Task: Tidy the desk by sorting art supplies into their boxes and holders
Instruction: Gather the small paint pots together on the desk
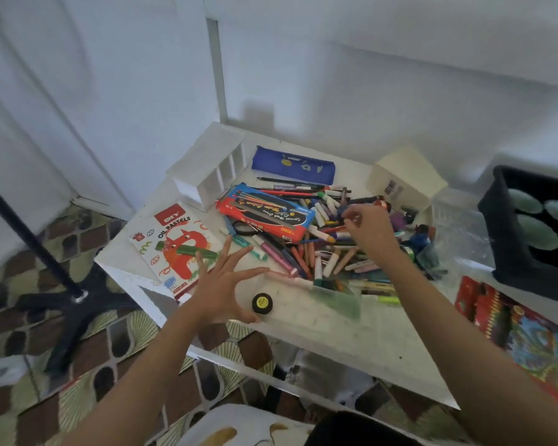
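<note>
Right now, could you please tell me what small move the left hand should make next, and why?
Probably close the left hand on the small black round pot with the yellow label: thumb and spread fingers curve round it without gripping, and it lies loose near the front edge of the white desk.

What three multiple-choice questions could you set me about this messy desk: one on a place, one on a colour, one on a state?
1. Where does the oil pastels box lie?
A) inside the black crate
B) at the left edge of the desk
C) on the floor

2. What colour is the pencil case at the back?
A) blue
B) red
C) green

3. How is the left hand?
A) clenched in a fist
B) gripping scissors
C) open, fingers spread

Answers:
1 B: the box lies flat by the desk's left corner.
2 A: its fabric is plainly blue.
3 C: its fingers are straight and apart.
</note>
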A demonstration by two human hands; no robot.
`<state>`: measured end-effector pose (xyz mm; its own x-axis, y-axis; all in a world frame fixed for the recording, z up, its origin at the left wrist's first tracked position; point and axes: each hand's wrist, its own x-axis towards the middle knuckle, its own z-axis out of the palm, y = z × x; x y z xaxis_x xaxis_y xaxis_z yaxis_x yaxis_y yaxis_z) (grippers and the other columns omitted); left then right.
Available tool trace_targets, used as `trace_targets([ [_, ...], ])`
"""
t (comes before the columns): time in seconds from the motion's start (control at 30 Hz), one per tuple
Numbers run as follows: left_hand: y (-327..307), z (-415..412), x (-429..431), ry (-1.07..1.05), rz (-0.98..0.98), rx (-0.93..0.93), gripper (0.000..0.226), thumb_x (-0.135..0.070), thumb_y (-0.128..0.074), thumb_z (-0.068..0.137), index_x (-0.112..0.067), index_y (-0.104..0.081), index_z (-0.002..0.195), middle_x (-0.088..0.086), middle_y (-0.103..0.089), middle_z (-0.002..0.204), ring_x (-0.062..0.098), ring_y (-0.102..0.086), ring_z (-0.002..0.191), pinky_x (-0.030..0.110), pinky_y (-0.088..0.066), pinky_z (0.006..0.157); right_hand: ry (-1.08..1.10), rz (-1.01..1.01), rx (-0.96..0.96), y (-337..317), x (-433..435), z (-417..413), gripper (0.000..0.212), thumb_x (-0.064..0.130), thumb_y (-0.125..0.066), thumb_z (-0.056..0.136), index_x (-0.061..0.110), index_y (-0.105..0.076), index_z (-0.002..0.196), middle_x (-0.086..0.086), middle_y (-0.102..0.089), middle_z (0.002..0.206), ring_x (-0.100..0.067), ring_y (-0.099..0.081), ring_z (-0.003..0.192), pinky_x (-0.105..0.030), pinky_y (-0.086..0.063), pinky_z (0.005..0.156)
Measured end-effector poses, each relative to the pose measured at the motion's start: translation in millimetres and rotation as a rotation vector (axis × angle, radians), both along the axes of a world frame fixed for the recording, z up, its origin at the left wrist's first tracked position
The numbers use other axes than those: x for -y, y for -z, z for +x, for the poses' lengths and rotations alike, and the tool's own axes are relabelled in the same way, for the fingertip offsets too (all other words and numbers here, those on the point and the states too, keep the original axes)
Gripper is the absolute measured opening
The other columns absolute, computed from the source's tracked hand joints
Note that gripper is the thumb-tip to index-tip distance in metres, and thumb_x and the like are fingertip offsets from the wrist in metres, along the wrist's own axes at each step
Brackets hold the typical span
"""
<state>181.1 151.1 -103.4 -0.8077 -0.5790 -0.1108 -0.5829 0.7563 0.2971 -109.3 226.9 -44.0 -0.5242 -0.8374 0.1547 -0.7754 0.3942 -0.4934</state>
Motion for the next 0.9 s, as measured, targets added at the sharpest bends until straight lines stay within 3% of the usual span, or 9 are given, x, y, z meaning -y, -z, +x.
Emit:
trace_targets([
  [0.07,-2.1,-0.4,-3.9,-0.026,0.016,0.053,0.095,-0.068,-0.072,0.057,-0.054,-0.025,0.139,-0.019,0.013,0.153,0.014,0.041,0.133,0.058,0.031,0.093,0.024,0.05,-0.099,7.3,12.6,-22.3,0.023,0.013,-0.06,0.086,0.01,-0.066,0.108,-0.012,-0.063,0.108,-0.024,-0.053,0.102,-0.034,-0.043,0.089],
  [0.13,-2.0,-0.9,-8.8,-0.047,-0.002,0.069,0.096,-0.077,-0.061,0.053,-0.056,-0.02,0.138,-0.017,0.014,0.155,0.014,0.042,0.133,0.061,0.029,0.095,0.016,0.117,-0.139,11.7,23.7,-34.1,0.03,0.021,-0.06,0.087,0.008,-0.06,0.114,-0.015,-0.057,0.113,-0.03,-0.049,0.107,-0.039,-0.041,0.091],
  [0.23,0.1,0.1,-13.8,-0.082,0.011,0.042,0.093,-0.08,-0.043,0.05,-0.058,-0.016,0.136,-0.016,0.011,0.155,0.012,0.041,0.133,0.062,0.028,0.097,-0.063,0.237,-0.232,17.9,35.9,-38.8,0.043,0.032,-0.06,0.088,0.004,-0.052,0.12,-0.02,-0.049,0.119,-0.035,-0.047,0.11,-0.041,-0.038,0.094],
  [0.37,-0.9,-0.2,-18.6,-0.096,-0.014,0.084,0.093,-0.079,-0.04,0.051,-0.06,-0.007,0.136,-0.022,0.017,0.149,0.011,0.041,0.133,0.063,0.024,0.102,-0.069,0.293,-0.243,20.3,42.1,-42.0,0.041,0.034,-0.063,0.086,0.006,-0.056,0.116,-0.019,-0.044,0.122,-0.034,-0.046,0.11,-0.036,-0.039,0.094],
  [0.57,1.6,-3.5,-28.0,-0.186,-0.004,0.002,0.109,-0.097,-0.04,0.04,-0.056,-0.014,0.137,-0.017,0.008,0.155,0.011,0.036,0.136,0.054,0.032,0.1,-0.099,0.027,0.057,11.7,30.2,-37.5,0.036,0.021,-0.076,0.076,0.005,-0.059,0.103,-0.014,-0.054,0.107,-0.025,-0.053,0.095,-0.025,-0.037,0.074],
  [0.63,4.1,-3.5,-32.3,-0.223,0.013,-0.056,0.107,-0.103,-0.027,0.037,-0.057,-0.019,0.134,-0.012,-0.001,0.158,0.01,0.034,0.137,0.053,0.031,0.101,-0.104,-0.09,0.248,1.0,19.2,-28.4,0.035,0.016,-0.076,0.076,0.006,-0.056,0.103,-0.008,-0.058,0.098,-0.018,-0.054,0.087,-0.018,-0.037,0.065],
  [0.7,6.9,-2.5,-35.1,-0.238,0.018,-0.087,0.103,-0.102,-0.025,0.041,-0.057,-0.021,0.134,-0.01,-0.006,0.158,0.011,0.032,0.138,0.054,0.03,0.102,-0.141,-0.086,0.444,-8.7,6.9,-16.8,0.035,0.013,-0.073,0.079,0.012,-0.049,0.104,0.0,-0.056,0.091,-0.013,-0.053,0.079,-0.014,-0.038,0.059],
  [0.8,9.3,-1.5,-35.2,-0.22,0.003,-0.087,0.104,-0.102,-0.024,0.044,-0.054,-0.023,0.136,-0.008,-0.008,0.158,0.011,0.032,0.138,0.053,0.031,0.101,-0.319,0.079,0.568,-13.1,-6.2,1.5,0.042,0.007,-0.071,0.079,0.022,-0.046,0.11,0.003,-0.055,0.096,-0.01,-0.058,0.084,-0.016,-0.046,0.065],
  [0.9,9.7,-1.3,-34.3,-0.218,-0.018,-0.097,0.104,-0.101,-0.024,0.045,-0.053,-0.027,0.137,-0.007,-0.009,0.158,0.011,0.033,0.138,0.055,0.03,0.102,-0.547,0.155,0.474,-11.9,-12.1,23.6,0.039,0.007,-0.073,0.076,0.026,-0.061,0.107,0.004,-0.055,0.107,-0.005,-0.057,0.094,-0.017,-0.051,0.077],
])
